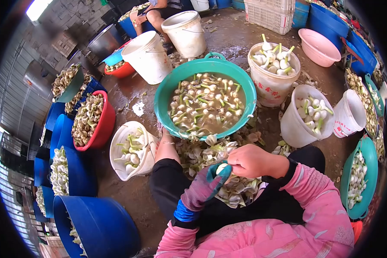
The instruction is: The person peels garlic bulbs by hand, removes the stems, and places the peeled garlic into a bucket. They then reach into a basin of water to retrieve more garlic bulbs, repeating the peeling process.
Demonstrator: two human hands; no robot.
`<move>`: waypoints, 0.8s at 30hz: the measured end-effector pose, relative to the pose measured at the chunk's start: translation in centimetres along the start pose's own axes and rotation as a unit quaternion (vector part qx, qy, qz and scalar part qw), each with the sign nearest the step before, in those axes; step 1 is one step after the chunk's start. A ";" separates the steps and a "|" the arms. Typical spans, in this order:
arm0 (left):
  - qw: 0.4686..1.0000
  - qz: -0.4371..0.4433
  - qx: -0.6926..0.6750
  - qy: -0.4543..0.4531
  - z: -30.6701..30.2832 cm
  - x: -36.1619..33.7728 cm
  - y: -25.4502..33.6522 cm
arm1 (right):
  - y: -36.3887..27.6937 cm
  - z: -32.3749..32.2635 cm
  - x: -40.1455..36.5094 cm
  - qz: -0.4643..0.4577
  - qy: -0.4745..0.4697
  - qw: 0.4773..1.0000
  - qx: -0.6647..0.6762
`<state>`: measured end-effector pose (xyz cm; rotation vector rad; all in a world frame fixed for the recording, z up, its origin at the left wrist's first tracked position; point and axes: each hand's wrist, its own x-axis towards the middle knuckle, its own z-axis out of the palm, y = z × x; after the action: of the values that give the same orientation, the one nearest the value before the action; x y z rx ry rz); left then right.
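Observation:
My left hand point(205, 182), in a grey and teal glove, is closed around a garlic bulb point(221, 168) above my lap. Right against the bulb, my bare right hand point(252, 161) is curled with thumb and fingers pressed together; what it pinches is hidden. Below both hands lies a heap of garlic skins point(235, 191), spreading forward between my legs. In front stands a large green tub point(162, 96) of murky water with many garlic bulbs point(206, 103) floating in it, their short green stems attached.
White buckets with peeled garlic stand at the left point(147, 161) and right point(303, 129); another bucket point(268, 92) is behind. A red basin point(109, 122) and blue tubs point(101, 223) line the left. A green basin point(370, 172) is at far right. Another person point(157, 17) sits at the back.

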<state>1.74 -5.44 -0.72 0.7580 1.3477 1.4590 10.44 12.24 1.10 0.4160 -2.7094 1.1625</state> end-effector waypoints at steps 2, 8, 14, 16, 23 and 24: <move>0.994 -0.069 0.083 -0.023 0.8 0.0 1.6 | 0.4 0.2 -0.5 0.093 0.075 0.983 -0.138; 0.999 -0.037 0.022 0.011 -1.1 -0.5 0.5 | -1.3 -0.6 0.3 0.137 0.027 0.981 0.135; 0.962 0.028 0.273 -0.002 -3.8 -1.6 -3.3 | 0.2 1.4 -0.1 0.022 0.034 0.999 -0.013; 0.956 0.017 0.291 -0.035 -6.1 -1.0 -5.8 | -1.3 1.2 -0.1 0.012 0.077 0.995 0.059; 0.981 -0.084 0.170 -0.039 -0.7 -0.8 0.4 | -0.6 1.8 -0.8 0.004 0.052 0.999 -0.011; 0.982 -0.068 0.174 -0.036 -0.5 -0.7 0.3 | -0.6 2.2 -0.8 0.011 0.058 0.998 -0.016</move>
<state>1.40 -6.21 -0.43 0.9124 1.5879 1.0901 11.24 10.39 -0.25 0.3065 -2.6353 1.1107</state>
